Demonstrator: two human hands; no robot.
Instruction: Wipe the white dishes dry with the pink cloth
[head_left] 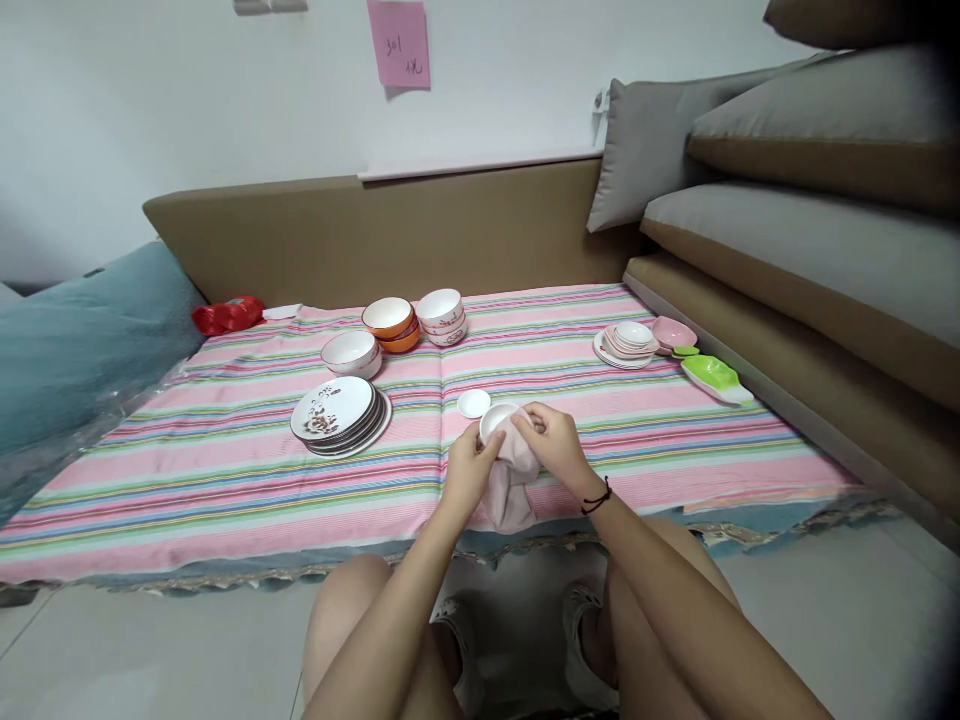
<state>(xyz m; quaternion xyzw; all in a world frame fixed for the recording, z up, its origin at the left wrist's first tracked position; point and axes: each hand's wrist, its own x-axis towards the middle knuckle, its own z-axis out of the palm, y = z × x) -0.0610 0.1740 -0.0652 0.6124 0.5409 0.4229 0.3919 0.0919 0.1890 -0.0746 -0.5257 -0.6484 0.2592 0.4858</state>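
Observation:
Between my hands, above the front part of the striped cloth, a small white bowl (493, 418) is tilted with its inside partly showing. My left hand (469, 462) grips the bowl's left edge, thumb near the rim. At its right side my right hand (553, 440) is closed on a pale pink cloth (512, 485), pressing it against the bowl's rim. The pink cloth hangs down below the bowl. Just behind and left of the held bowl, a small white dish (474, 403) rests on the striped cloth.
Left of my hands stand stacked plates (334, 410), white bowls (351, 352) and orange bowls (390, 322). Small pink and white dishes (628, 345) and a green leaf-shaped dish (712, 376) lie to the right. Stacked cushions (795, 230) border the right side. A red package (229, 316) lies far left.

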